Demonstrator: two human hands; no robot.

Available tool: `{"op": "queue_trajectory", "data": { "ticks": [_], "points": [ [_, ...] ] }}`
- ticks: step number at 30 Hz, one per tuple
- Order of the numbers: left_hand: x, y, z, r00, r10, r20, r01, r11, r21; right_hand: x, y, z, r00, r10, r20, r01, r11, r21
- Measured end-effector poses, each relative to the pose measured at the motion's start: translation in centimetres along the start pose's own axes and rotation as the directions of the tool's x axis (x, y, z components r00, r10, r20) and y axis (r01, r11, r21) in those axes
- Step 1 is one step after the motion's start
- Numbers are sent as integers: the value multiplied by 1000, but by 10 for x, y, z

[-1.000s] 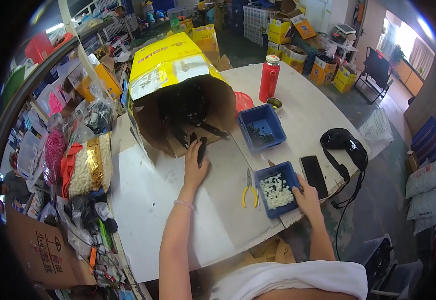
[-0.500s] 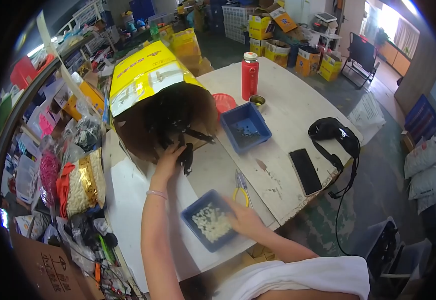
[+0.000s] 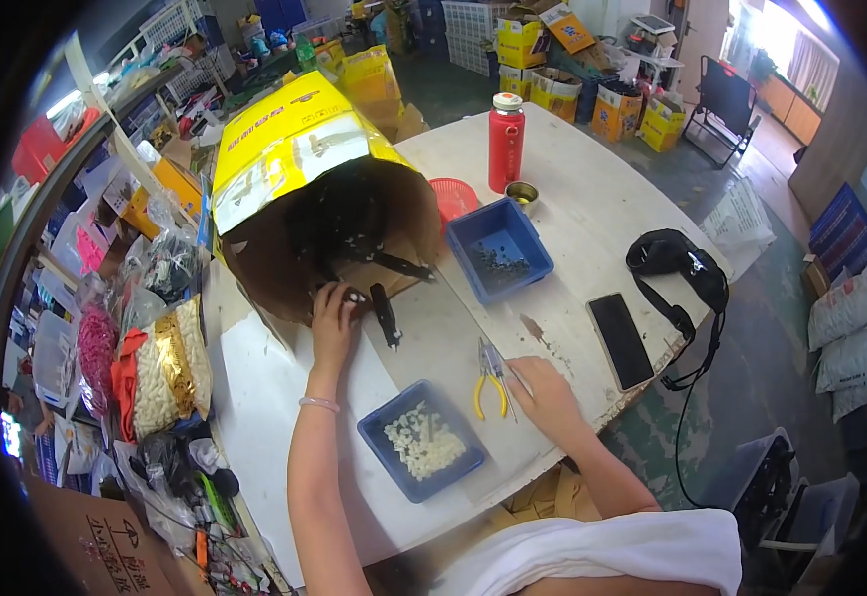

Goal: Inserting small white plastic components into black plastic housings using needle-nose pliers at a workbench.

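Observation:
A yellow cardboard carton (image 3: 289,124) lies on its side, its mouth facing me and dark pieces inside. My left hand (image 3: 332,313) is at the lower lip of that mouth, fingers bent around something dark with a white spot, mostly hidden. Just right of its fingertips lies a black strip (image 3: 386,316). My right hand (image 3: 548,397) rests on the table with fingers stretched out, holding nothing visible. Its fingertips are beside a thin pointed metal tool (image 3: 498,363) and yellow-handled pliers (image 3: 489,392). Nearer me, a blue tray (image 3: 379,452) holds small whitish pieces (image 3: 423,442).
Farther back stand a blue tray (image 3: 533,273) with small dark pieces, a red basket (image 3: 451,199), a red bottle (image 3: 505,149) and a small round tin (image 3: 522,195). A phone (image 3: 620,343) and a black strapped pouch (image 3: 687,263) lie right. Packed bags (image 3: 170,368) crowd the left side.
My right hand has left the tray of whitish pieces and moved right, beside the pliers. My left hand has shifted slightly left of the black strip, which now lies apart from it.

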State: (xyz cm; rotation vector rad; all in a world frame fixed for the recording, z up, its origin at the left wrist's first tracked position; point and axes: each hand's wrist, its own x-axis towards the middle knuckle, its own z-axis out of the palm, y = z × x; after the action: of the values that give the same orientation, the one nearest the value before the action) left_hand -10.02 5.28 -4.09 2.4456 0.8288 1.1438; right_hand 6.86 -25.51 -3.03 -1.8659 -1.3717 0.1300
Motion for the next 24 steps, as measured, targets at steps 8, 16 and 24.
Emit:
{"op": "queue_trajectory", "data": {
  "ticks": [8,16,24],
  "points": [
    [7,18,-10,768,-471,-433,284,857,-429,5,-17,34,991,22,133,13,967,-254],
    [-45,41,-41,832,-437,-342,316,880,-355,7,-9,41,984,45,173,13,947,-322],
    [-66,29,-28,845,-510,-157,274,666,-694,18,-18,40,921,145,362,-7,934,-356]
  ]
}}
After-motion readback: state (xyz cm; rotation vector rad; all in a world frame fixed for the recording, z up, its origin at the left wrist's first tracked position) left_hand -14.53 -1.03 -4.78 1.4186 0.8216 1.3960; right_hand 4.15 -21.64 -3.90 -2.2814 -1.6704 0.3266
